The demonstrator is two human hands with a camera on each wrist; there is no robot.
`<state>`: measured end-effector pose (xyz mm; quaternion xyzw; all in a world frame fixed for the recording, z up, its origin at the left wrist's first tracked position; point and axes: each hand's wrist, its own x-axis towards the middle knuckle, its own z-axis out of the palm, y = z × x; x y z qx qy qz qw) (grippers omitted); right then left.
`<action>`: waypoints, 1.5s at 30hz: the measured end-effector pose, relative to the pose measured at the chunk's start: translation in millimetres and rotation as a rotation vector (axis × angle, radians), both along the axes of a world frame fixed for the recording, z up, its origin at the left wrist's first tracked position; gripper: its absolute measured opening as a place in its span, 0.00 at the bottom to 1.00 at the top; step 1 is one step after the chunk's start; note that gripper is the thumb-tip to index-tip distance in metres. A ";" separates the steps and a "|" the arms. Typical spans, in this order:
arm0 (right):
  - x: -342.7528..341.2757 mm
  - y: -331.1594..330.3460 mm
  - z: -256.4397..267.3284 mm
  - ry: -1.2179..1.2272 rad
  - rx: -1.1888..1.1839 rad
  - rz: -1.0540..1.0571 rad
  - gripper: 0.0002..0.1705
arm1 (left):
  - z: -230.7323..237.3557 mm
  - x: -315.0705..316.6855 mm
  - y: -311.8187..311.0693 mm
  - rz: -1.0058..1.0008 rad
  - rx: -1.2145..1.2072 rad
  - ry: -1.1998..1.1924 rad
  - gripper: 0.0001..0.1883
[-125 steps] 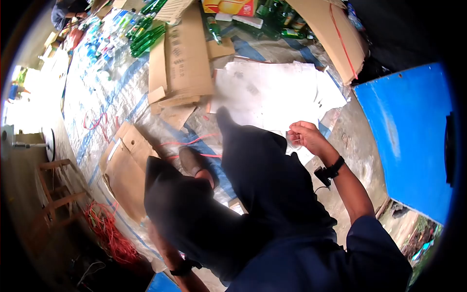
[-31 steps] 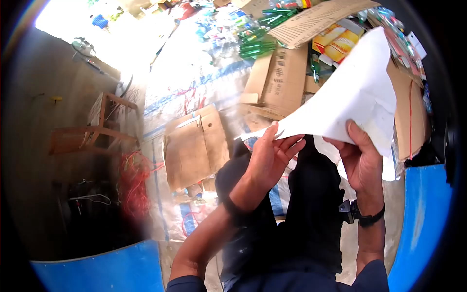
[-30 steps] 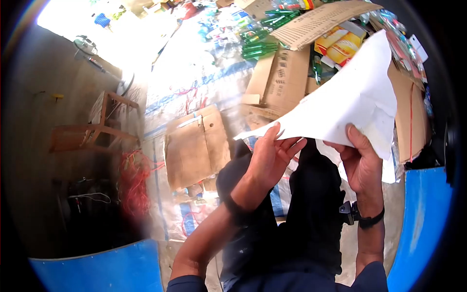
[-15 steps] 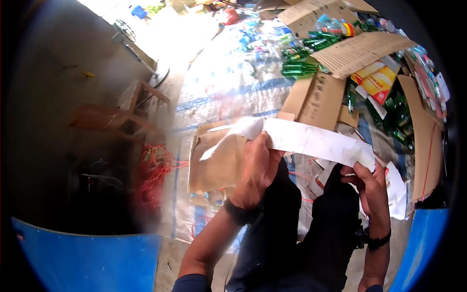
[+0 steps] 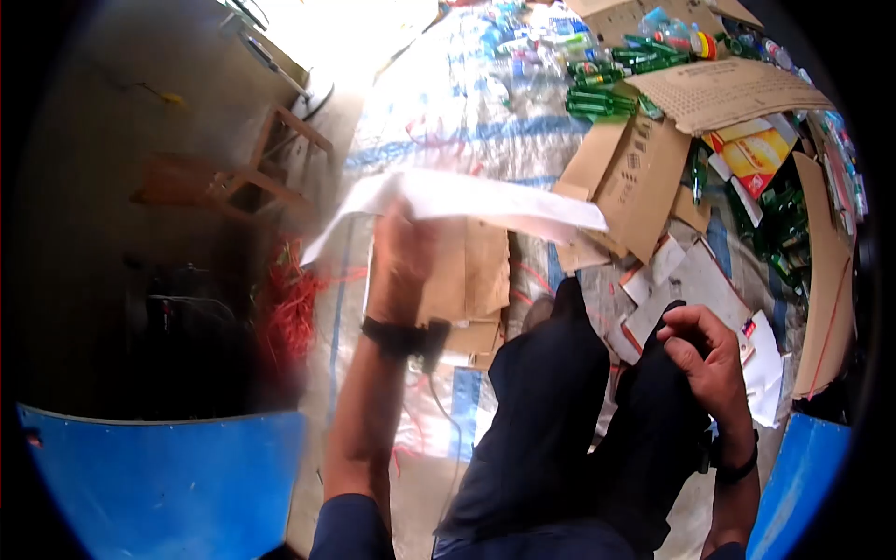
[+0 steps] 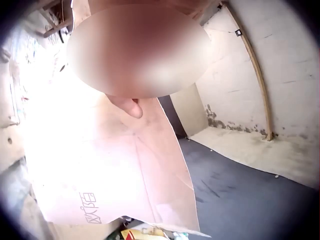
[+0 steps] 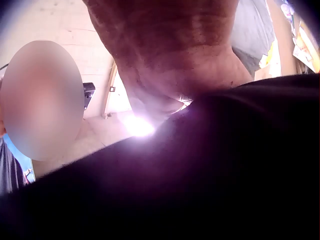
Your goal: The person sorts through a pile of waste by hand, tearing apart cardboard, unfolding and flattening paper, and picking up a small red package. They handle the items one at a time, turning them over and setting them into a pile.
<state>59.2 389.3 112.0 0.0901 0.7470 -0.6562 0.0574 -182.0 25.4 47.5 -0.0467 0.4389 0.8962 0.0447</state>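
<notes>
My left hand (image 5: pixel 403 252), blurred by motion, grips a white sheet of card or thick paper (image 5: pixel 495 201) near its left part. The sheet is raised over a flat piece of brown cardboard (image 5: pixel 476 271). In the left wrist view, the thumb lies across the face of this sheet (image 6: pixel 110 160), which has printed characters near its lower edge. My right hand (image 5: pixel 705 359) is beside the right knee with loosely bent fingers and nothing in them. Dark trousers (image 7: pixel 200 170) cover much of the right wrist view and hide the fingertips.
Several green bottles (image 5: pixel 602 103) and flattened cardboard boxes (image 5: pixel 635 177) lie ahead on a striped sheet. Other white card (image 5: pixel 695 294) lies by the right foot. A heap of red string (image 5: pixel 291 303), a wooden frame (image 5: pixel 266 154) and a blue panel (image 5: pixel 168 467) are at left.
The white sheet was lifted from the floor and held in both hands. My right hand has since let go and dropped towards the knee; my left hand has carried the sheet left and forward.
</notes>
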 end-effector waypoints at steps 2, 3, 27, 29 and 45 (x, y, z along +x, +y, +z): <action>0.7 1.1 1.1 -0.006 0.008 -0.001 0.13 | 9.0 -6.6 -13.2 0.160 -0.027 -0.009 0.20; 0.9 1.0 2.0 -0.018 0.009 0.004 0.13 | 9.4 -10.9 -25.7 0.159 -0.008 0.045 0.20; 6.7 0.5 0.0 -0.005 0.225 -0.139 0.05 | -305.5 69.5 0.9 0.517 0.227 -0.795 0.28; 6.2 1.5 -0.7 -0.009 0.226 -0.156 0.05 | -313.4 60.1 -0.9 0.547 0.319 -0.737 0.27; 3.6 5.6 0.8 -0.012 0.172 -0.190 0.06 | -294.5 38.6 35.6 0.273 0.406 -0.482 0.27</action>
